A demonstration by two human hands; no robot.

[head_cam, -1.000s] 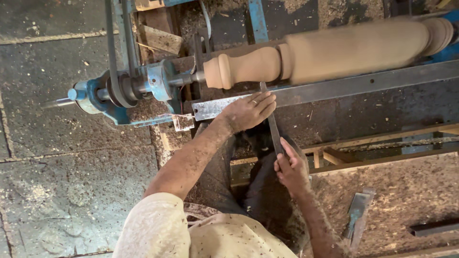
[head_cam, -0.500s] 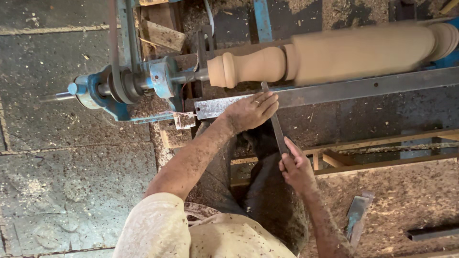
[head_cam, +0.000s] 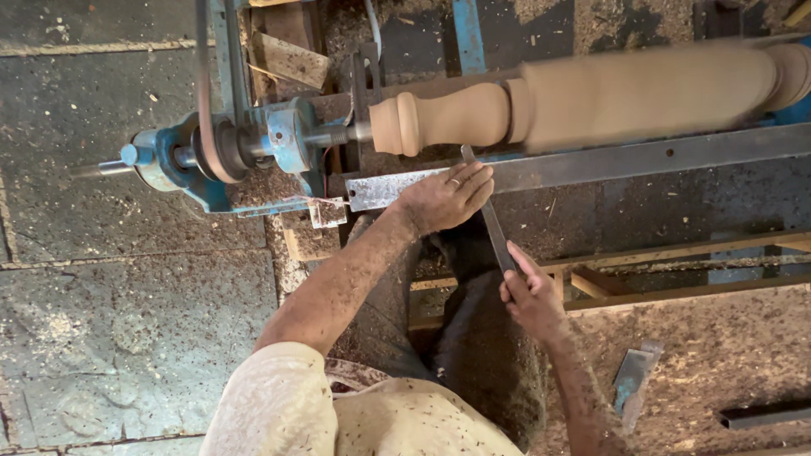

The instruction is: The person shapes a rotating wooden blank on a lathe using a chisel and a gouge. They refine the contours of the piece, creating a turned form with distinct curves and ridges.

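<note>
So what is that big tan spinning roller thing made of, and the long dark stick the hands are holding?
The pale tan turned spindle looks like bare, unfinished wood: matte, with sawdust all around. The long dark flat tool, under the left hand and gripped by the right hand, looks like dull grey metal, probably steel. It lies on a long grey rest bar, also apparently metal.

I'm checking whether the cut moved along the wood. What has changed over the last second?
Hardly anything. The left hand still presses the long chisel on the metal rest bar, and the right hand still grips its lower end. The tip stays at the narrow neck of the wooden spindle, just right of the rounded bead. Only the camera view shifted slightly.
</note>
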